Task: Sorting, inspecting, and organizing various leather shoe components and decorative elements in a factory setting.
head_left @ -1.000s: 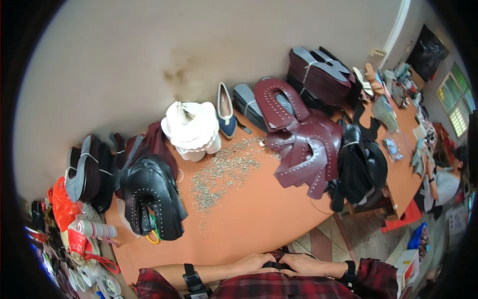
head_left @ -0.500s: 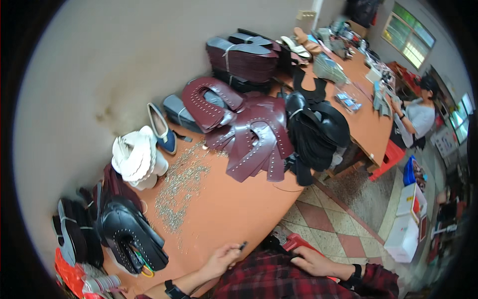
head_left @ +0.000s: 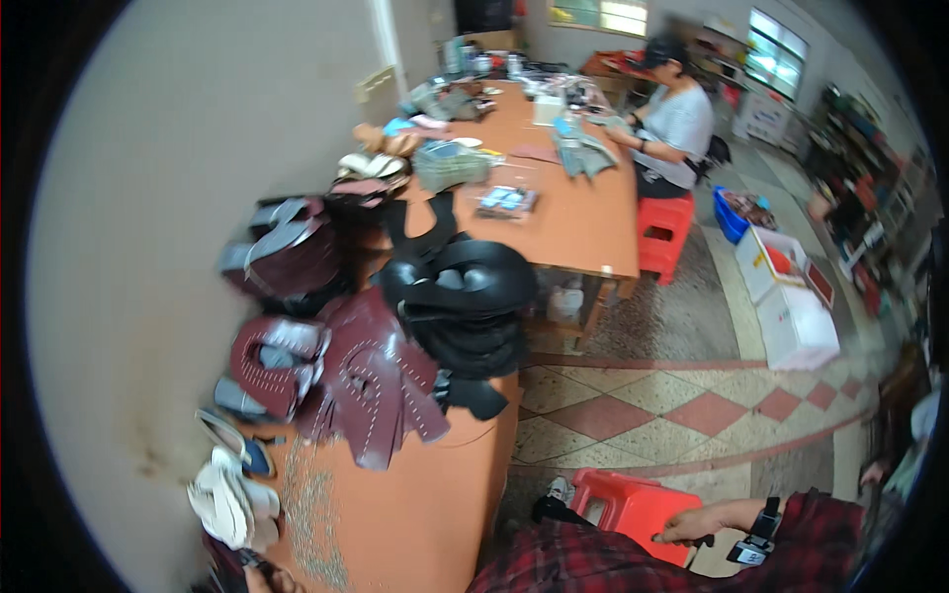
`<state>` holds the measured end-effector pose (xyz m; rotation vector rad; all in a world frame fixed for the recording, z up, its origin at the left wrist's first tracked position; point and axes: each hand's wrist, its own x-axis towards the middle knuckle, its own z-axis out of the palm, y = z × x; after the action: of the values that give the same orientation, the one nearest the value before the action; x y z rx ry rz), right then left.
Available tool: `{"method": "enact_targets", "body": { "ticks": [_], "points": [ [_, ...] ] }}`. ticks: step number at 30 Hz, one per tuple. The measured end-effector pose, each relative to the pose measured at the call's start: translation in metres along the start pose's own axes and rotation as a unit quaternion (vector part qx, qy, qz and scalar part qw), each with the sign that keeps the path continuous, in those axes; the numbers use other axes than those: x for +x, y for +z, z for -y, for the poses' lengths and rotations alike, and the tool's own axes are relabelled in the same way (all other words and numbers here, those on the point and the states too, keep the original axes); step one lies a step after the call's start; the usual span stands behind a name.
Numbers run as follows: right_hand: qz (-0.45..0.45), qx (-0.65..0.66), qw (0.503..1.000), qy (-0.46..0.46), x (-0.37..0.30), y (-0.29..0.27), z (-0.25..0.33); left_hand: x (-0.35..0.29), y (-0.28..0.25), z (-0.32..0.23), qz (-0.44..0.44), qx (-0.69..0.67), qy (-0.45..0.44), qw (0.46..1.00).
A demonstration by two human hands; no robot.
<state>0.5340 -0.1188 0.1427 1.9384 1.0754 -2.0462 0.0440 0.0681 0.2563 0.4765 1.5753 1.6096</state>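
Observation:
My right hand (head_left: 692, 524) is closed above a red plastic stool (head_left: 633, 509) at my right side. Something small and dark shows at its fingers, too little of it to name. At the lower left edge, only part of my left hand (head_left: 279, 580) is in view, beside dark upper pieces (head_left: 229, 565); its fingers are cut off and blurred. On the table (head_left: 415, 524), small metal studs (head_left: 311, 514) lie scattered. Beyond them is a pile of maroon studded shoe uppers (head_left: 366, 376). White scalloped pieces (head_left: 222, 499) and a blue pointed shoe (head_left: 255, 457) stand along the wall.
Black cut pieces (head_left: 455, 296) are heaped at the table's far end, next to a tied maroon stack (head_left: 287, 257). A co-worker (head_left: 677, 119) sits at the farther table (head_left: 583, 222), handling grey pieces. White foam boxes (head_left: 796, 331) and a blue basket (head_left: 730, 217) stand on the floor.
The view has swung to the right, so the table now sits farther left. My right hand has come over the red stool; my left hand has moved to the lower left edge.

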Motion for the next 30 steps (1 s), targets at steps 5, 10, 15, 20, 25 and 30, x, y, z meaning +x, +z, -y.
{"method": "enact_targets", "body": {
  "ticks": [5, 10, 15, 20, 25, 30],
  "points": [
    [0.211, 0.206, 0.949, 0.111, 0.085, 0.117, -0.214, 0.05, 0.067, -0.028, 0.033, 0.032, 0.094, 0.994],
    [0.186, 0.276, 0.942, 0.048, 0.126, 0.193, -0.244, 0.091, 0.136, -0.042, 0.059, 0.101, 0.181, 0.977],
    [0.122, 0.348, 0.93, 0.009, 0.142, 0.25, -0.22, 0.108, 0.204, -0.023, 0.131, 0.199, 0.222, 0.945],
    [0.01, 0.387, 0.922, -0.002, 0.148, 0.257, -0.201, 0.146, 0.265, 0.003, 0.201, 0.293, 0.147, 0.923],
    [-0.101, 0.402, 0.91, 0.016, 0.137, 0.267, -0.175, 0.112, 0.325, 0.03, 0.391, 0.252, 0.115, 0.878],
    [-0.196, 0.396, 0.896, 0.039, 0.125, 0.267, -0.169, 0.089, 0.369, 0.064, 0.506, 0.239, 0.101, 0.823]
  ]
}}
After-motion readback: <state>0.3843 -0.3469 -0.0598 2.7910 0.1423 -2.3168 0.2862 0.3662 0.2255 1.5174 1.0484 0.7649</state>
